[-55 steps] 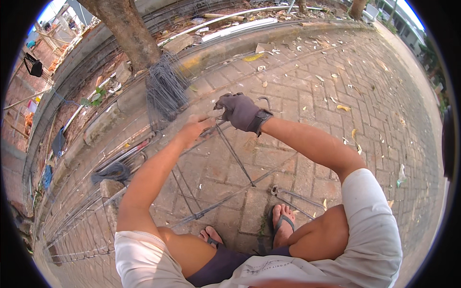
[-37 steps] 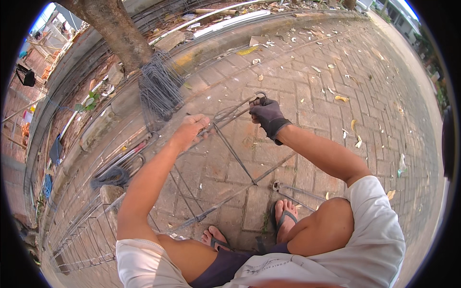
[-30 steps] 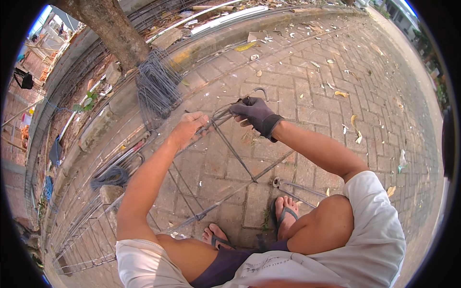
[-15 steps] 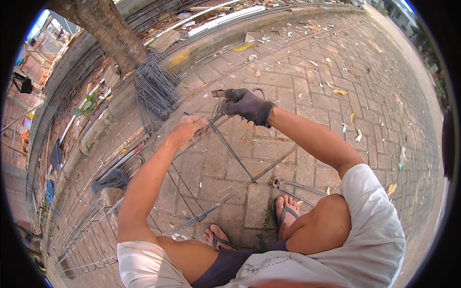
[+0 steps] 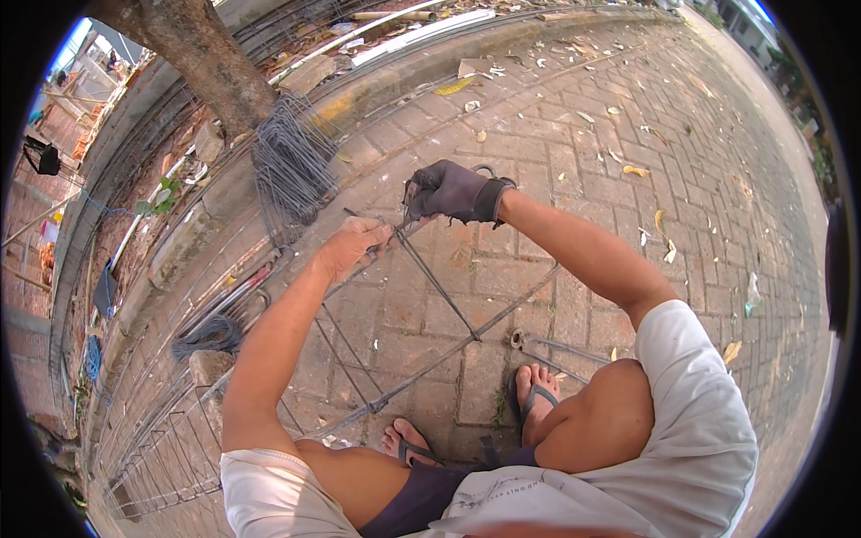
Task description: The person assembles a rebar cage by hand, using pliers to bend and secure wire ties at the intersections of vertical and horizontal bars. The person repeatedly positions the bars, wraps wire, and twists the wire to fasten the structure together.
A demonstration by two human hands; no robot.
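A long steel reinforcing bar frame [image 5: 508, 310] with square wire stirrups [image 5: 434, 278] lies over the pavers in front of me. My left hand [image 5: 348, 247], bare, is closed with its fingertips on the far bar where a stirrup's corner meets it. Close beside it, my right hand [image 5: 451, 194] wears a dark fingerless glove and is curled shut just above the same joint. Thin dark wire shows under its fingers, but what lies inside the fist is hidden. A curved bar end sticks out behind the glove.
A big bundle of bent stirrups [image 5: 294, 161] leans by a tree trunk [image 5: 197, 58]. Coiled tie wire [image 5: 208, 336] rests beside a stone at left. A long metal tool [image 5: 556, 346] lies near my right foot. A concrete kerb [image 5: 377, 103] runs behind, with dry leaves scattered about.
My right hand has turned and curled in, its fingers now pointing down toward the joint rather than outward to the left. My left hand stays at the bar.
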